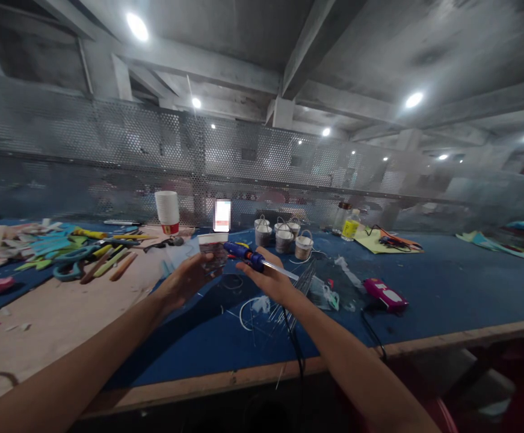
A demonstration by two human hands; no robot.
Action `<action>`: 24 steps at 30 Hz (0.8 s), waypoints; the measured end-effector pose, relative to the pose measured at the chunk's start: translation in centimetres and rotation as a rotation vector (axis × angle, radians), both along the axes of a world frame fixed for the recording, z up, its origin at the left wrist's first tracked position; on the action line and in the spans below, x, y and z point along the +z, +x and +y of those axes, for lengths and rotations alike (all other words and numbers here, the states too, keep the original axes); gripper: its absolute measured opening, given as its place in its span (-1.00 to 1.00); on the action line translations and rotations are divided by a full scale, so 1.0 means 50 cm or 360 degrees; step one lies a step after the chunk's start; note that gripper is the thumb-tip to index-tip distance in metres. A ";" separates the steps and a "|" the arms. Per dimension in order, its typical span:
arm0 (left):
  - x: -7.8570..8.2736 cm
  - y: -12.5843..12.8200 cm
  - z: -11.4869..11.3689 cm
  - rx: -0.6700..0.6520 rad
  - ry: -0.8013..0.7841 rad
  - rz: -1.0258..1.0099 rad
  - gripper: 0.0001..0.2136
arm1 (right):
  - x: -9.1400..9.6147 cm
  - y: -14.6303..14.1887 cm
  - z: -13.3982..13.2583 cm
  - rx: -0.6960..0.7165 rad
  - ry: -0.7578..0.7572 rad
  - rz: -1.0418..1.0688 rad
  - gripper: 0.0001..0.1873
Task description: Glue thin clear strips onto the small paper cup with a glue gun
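Observation:
My left hand [189, 278] is closed around a paper cup [212, 242] with a white rim and a dark, partly hidden side. In my right hand [268, 278] is a blue hot glue gun [249, 255], its nozzle pointing left at the cup's side. A clear glue stick [280, 270] sticks out of the gun's back end, and a black cord [294, 340] hangs below the hand. Whether the nozzle touches the cup I cannot tell. Behind the hands stand several small cups with looped handles [284, 239].
A stack of white paper cups [167, 210] and a lit phone [222, 215] stand at the back. Scissors [74, 260] and coloured scraps lie left. Thin wires [295, 294] spread under my right hand. Rightward are a magenta device [385, 294] and a yellow-labelled bottle [351, 225].

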State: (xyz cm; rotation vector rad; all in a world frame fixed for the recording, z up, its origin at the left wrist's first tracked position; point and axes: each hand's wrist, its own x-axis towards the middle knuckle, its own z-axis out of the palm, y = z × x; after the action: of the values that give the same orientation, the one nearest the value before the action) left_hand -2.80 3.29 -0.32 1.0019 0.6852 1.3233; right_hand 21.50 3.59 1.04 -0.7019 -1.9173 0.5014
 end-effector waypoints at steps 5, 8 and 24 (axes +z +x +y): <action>-0.003 -0.002 0.003 -0.0051 -0.0022 -0.0055 -0.70 | 0.003 -0.002 -0.002 0.0011 -0.0067 0.0041 -0.65; -0.001 0.000 0.002 -0.0048 -0.0039 -0.0078 -0.72 | 0.000 -0.002 0.001 0.0039 -0.0054 0.0044 -0.66; 0.001 0.000 0.004 -0.0016 -0.0058 -0.0132 -0.70 | -0.002 -0.002 0.008 0.0010 -0.0042 0.0034 -0.65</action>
State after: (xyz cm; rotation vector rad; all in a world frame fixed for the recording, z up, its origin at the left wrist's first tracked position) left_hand -2.81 3.47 -0.28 0.9152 0.6384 1.3315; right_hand 21.41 4.00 0.95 -0.7054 -1.8967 0.5371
